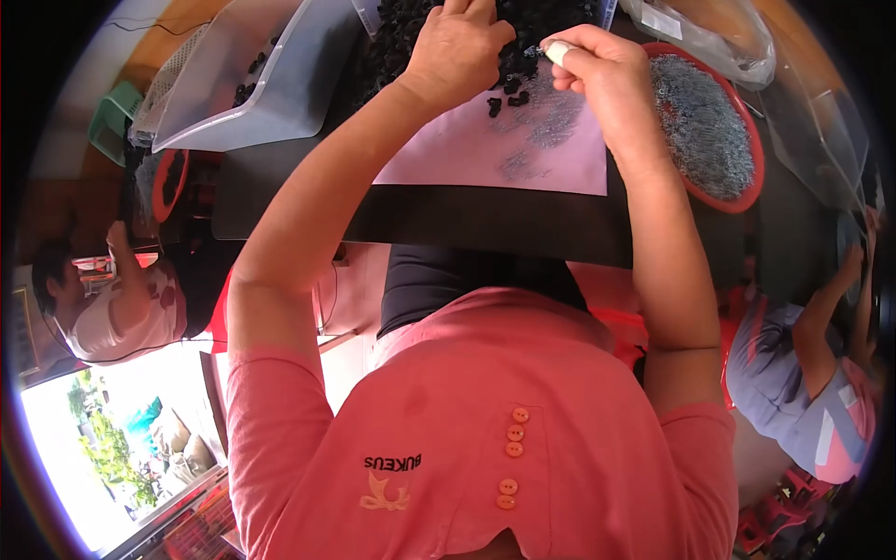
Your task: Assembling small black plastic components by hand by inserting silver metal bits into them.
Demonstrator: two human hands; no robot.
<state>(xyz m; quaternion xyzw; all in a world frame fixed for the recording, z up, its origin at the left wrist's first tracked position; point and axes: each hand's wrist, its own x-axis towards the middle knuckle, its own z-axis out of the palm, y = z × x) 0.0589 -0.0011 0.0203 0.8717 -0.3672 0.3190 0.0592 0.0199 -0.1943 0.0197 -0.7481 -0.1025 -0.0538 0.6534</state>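
My left hand [462, 51] reaches over a heap of small black parts [397, 37] at the top of the view. Its fingertips run past the upper edge, so their grip is hidden. To its right, my right hand [611, 79] is closed in a pinch, with a pale cover on the thumb. Small shiny metal pieces [534, 51] show at its fingertips. Below the hands, a pink sheet [448, 154] carries scattered metal pieces [551, 126] and a few loose black parts [509, 98].
At right stands a red round tray [754, 159] full of small metal pieces, beside clear plastic bags [719, 42]. A translucent bin [224, 117] with some black parts sits at left on the dark table [467, 215]. One person [121, 299] works at left, another [803, 373] at right.
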